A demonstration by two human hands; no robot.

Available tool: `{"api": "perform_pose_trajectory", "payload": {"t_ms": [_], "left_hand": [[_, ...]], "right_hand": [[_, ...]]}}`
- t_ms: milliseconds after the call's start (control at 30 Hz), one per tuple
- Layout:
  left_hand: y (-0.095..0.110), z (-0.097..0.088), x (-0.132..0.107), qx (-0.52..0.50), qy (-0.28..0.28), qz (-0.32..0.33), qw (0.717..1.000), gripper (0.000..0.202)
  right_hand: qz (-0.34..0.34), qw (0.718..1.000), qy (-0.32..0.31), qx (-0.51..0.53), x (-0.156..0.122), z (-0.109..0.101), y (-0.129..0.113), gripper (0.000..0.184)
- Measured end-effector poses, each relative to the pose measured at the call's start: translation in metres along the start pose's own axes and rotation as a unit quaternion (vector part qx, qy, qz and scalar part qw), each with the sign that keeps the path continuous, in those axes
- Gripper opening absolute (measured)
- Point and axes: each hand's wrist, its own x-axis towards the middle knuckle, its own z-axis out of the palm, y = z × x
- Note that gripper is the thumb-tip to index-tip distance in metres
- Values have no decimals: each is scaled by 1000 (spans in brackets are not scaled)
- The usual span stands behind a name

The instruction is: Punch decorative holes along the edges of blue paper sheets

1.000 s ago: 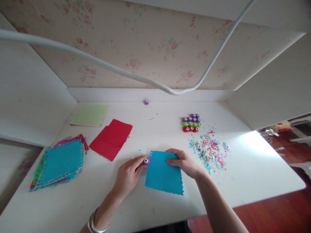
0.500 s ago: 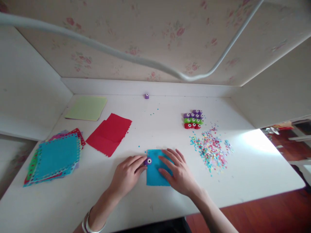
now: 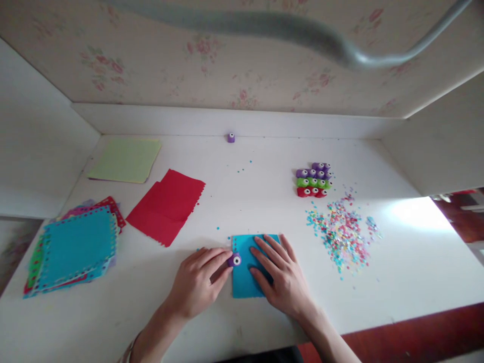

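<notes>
A small purple craft punch sits at the left edge of a blue sheet of paper. My left hand pinches the punch between thumb and fingers. A short row of small punched holes shows along that edge, above the punch. My right hand lies flat with fingers spread over the right part of the blue sheet, pressing it to the table. Part of the sheet is hidden under this hand.
Several purple, green and red punches stand grouped at the right, behind scattered confetti. One more purple punch stands by the back wall. At left lie red sheets, pale green paper and a stack of punched sheets.
My left hand and the punch have moved down the blue sheet's left edge, and holes now show above the punch. My right hand stays on the sheet. The camera view has shifted.
</notes>
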Motion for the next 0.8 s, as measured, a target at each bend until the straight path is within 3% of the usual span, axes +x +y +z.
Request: {"api": "perform_pose_trajectory", "payload": {"t_ms": [800], "left_hand": [[1, -7, 4, -27, -24, -21, 999, 35]], "right_hand": [[3, 1000, 0, 10, 4, 0, 5, 40]]}}
